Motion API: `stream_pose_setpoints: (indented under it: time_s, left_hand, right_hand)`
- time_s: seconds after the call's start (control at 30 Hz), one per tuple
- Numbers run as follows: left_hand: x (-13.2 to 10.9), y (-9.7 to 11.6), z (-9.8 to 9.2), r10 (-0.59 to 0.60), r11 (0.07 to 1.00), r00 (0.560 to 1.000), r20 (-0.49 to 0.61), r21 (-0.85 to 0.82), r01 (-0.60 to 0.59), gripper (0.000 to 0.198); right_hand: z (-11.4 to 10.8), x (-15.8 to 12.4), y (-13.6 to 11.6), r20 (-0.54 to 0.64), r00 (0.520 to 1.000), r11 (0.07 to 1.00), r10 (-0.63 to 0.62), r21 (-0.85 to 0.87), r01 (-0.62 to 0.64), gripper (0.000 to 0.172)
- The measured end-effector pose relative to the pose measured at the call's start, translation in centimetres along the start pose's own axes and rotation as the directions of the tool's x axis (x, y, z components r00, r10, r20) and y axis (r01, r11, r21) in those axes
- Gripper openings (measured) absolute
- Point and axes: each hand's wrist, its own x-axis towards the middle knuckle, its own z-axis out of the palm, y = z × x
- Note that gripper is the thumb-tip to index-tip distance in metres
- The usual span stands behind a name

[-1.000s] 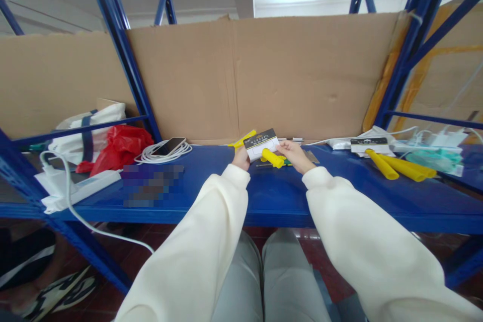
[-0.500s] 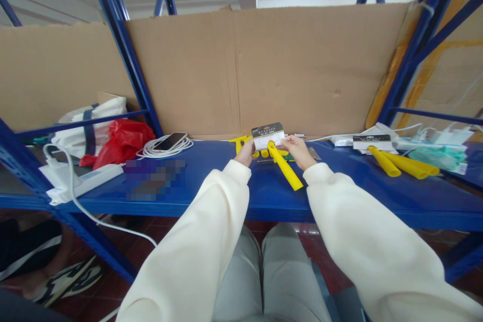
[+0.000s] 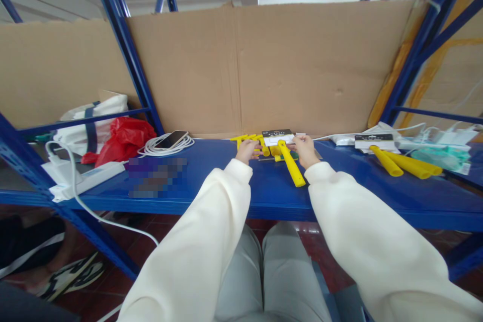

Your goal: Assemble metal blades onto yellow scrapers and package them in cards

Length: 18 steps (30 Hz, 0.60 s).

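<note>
On the blue shelf (image 3: 226, 196), straight ahead of me, lies a pack of yellow tools (image 3: 290, 163) with a black and white card (image 3: 278, 137) across its top. My left hand (image 3: 247, 150) pinches the yellow handles at the card's left side. My right hand (image 3: 305, 150) grips the card's right edge. One long yellow handle points toward me between my wrists. Both sleeves are cream.
A second pack of yellow tools (image 3: 400, 161) lies to the right, beside white cables and chargers (image 3: 437, 138). A phone on a coiled white cable (image 3: 169, 142), a red bag (image 3: 121, 141), a white bag (image 3: 90, 121) and a power strip (image 3: 79, 181) sit left. Cardboard (image 3: 241, 70) backs the shelf.
The pack, held up above the shelf a second ago, has come down flat onto it. Its yellow handles have fanned out and one now points at me.
</note>
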Motion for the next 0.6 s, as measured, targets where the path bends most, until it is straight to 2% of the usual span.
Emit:
stream_pose_setpoints:
  time_s: [0.07, 0.17, 0.27, 0.4, 0.6]
  left_hand:
    - [-0.5, 0.1, 0.1, -0.003, 0.999, 0.995, 0.101, 0.054, -0.002, 0.012]
    - [-1.1, 0.3, 0.1, -0.011, 0.996, 0.963, 0.268, 0.091, -0.014, 0.012]
    - [-1.5, 0.3, 0.2, -0.015, 0.997, 0.931, 0.364, 0.073, -0.013, 0.025]
    - [-1.6, 0.3, 0.2, -0.017, 0.998, 0.925, 0.380, 0.056, -0.005, 0.044]
    - [-0.7, -0.2, 0.1, 0.003, 0.999, 0.940, 0.342, -0.034, 0.009, 0.048]
  right_hand:
    - [0.0, 0.0, -0.1, -0.043, 0.999, 1.000, 0.023, 0.006, -0.023, 0.028]
    - [0.1, -0.3, -0.3, -0.033, 0.997, 0.998, 0.069, -0.012, -0.069, 0.030]
    - [0.1, -0.7, -0.5, -0.005, 0.996, 0.995, 0.090, -0.030, -0.090, 0.029]
    - [0.0, -1.0, -0.6, 0.087, 0.989, 0.992, 0.120, -0.041, -0.116, 0.027]
    - [0.0, -0.8, -0.3, 0.199, 0.965, 0.985, 0.170, -0.071, -0.159, 0.019]
